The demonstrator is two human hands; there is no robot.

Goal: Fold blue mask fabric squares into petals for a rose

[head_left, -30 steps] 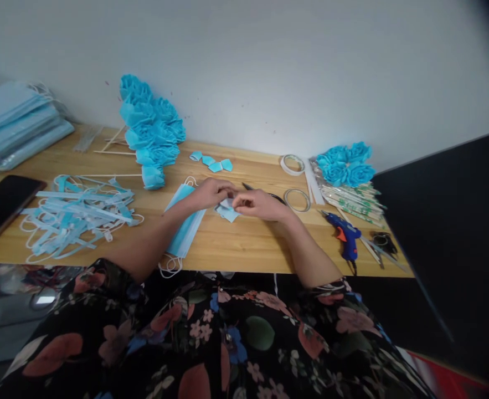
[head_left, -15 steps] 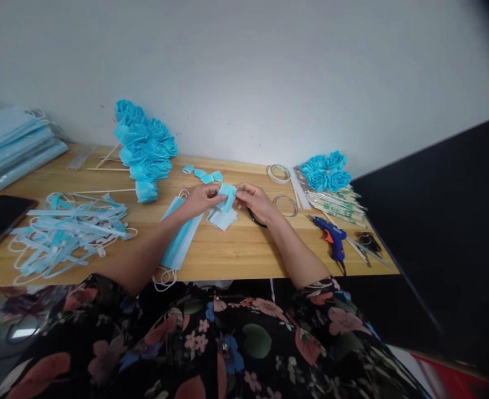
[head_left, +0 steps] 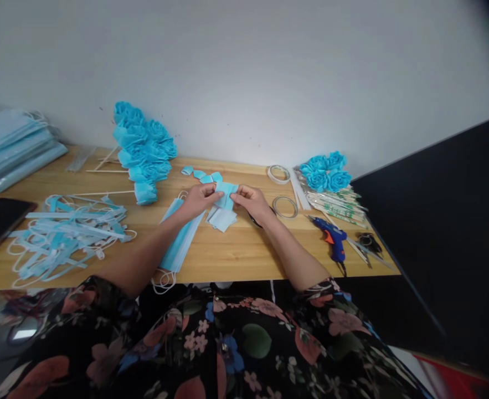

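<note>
Between both hands, a light-blue piece of mask fabric is pinched at its two sides. My left hand is closed on its left edge, and my right hand grips the right edge. Just beneath it lies a small pile of pale cut fabric pieces. Behind the hands sit several small folded blue pieces. A stack of blue face masks lies partly under my left forearm. Dark-handled scissors, mostly hidden, seem to rest by my right wrist.
Blue fabric roses on sticks lie at the back left, above a tangle of mask strips. A phone and packed masks are far left. Tape rolls, more roses and a blue glue gun lie right.
The fabric piece now looks spread wider between my fingers and has turned slightly. Both hands stay over nearly the same spot.
</note>
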